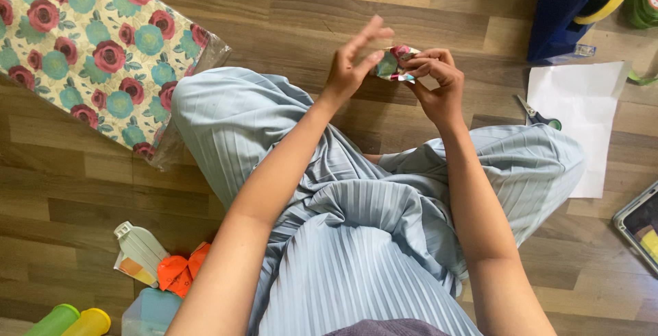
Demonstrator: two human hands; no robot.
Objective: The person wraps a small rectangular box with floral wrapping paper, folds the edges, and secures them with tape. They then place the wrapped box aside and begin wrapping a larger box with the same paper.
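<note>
A small folded piece of floral paper [392,62] is held up above my crossed knees. My right hand [433,79] pinches it from the right with closed fingers. My left hand [353,62] touches its left side with thumb and forefinger, the other fingers spread upward. I sit cross-legged in light blue pleated trousers [343,226] on a wooden floor [82,185].
A pack of floral paper in clear wrap [96,48] lies at the upper left. A blue tape dispenser [569,7], white sheet [582,110] and scissors [538,114] lie at the right. Orange folded paper [179,271], a white bottle [140,245] and coloured containers [68,321] sit at the lower left.
</note>
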